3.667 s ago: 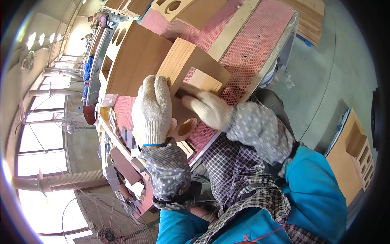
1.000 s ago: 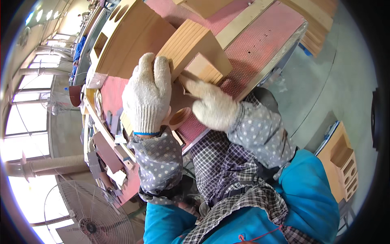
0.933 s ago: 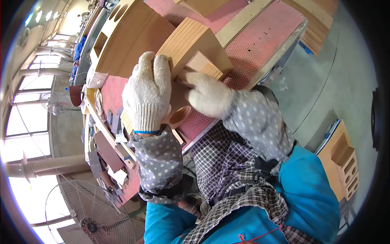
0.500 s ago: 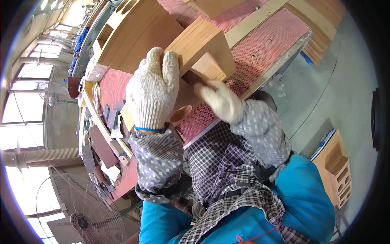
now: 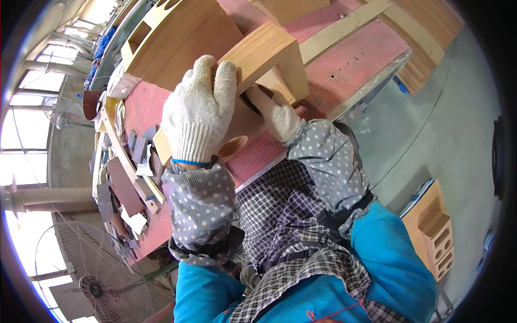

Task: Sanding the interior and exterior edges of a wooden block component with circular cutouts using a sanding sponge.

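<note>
A light wooden box-like piece [image 5: 265, 49] with an open recess and an oval hole lies on the bench in front of me. My left hand [image 5: 200, 110], in a white knit glove, grips its left side, fingers over the edge. My right hand [image 5: 277, 116], also gloved, reaches into the recess with its fingers bent against the inner wall. Something thin and dark shows by those fingers; the wood and glove hide most of it, so I cannot tell what it is.
A larger wooden piece [image 5: 186, 46] stands just beyond on the red mesh-covered bench [image 5: 358, 67]. Dark blocks and sheets [image 5: 123, 185] litter the left end. A large fan [image 5: 97, 280] stands lower left. Another wooden piece with round holes [image 5: 431, 226] is at the right, above the floor.
My right hand has moved left and up, deeper into the recess. My left hand keeps its hold on the piece. The whole view has shifted slightly.
</note>
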Available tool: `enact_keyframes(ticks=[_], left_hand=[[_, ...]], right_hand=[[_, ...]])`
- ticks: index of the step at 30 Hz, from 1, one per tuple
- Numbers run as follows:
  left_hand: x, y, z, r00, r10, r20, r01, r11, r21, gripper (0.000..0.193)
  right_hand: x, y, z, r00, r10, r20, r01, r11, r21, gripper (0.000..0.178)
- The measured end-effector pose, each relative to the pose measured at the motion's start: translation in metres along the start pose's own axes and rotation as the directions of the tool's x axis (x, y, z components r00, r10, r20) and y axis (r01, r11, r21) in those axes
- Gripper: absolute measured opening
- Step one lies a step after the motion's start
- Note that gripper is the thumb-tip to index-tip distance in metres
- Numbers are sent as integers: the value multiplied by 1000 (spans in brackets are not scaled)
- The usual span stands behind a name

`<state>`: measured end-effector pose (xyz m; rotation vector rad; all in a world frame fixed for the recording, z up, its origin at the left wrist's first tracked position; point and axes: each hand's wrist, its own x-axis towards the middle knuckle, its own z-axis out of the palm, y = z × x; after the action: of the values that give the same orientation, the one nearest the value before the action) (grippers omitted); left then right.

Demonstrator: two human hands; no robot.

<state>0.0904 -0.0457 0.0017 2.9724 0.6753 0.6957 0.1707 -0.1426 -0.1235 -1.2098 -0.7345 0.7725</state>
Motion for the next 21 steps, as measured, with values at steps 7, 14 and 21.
enact_keyframes(ticks=[7, 14, 21], left_hand=[[-2, -3, -2, 988, 154, 14, -155, 982, 111, 29], [-2, -1, 0, 996, 83, 18, -83, 996, 30, 26], [0, 2, -4, 997, 57, 54, -57, 998, 9, 33]], right_hand=[[-51, 7, -4, 999, -51, -13, 53, 987, 153, 49], [-4, 24, -2, 1000, -5, -3, 6, 964, 264, 50], [-19, 17, -2, 999, -19, -38, 28, 963, 269, 47]])
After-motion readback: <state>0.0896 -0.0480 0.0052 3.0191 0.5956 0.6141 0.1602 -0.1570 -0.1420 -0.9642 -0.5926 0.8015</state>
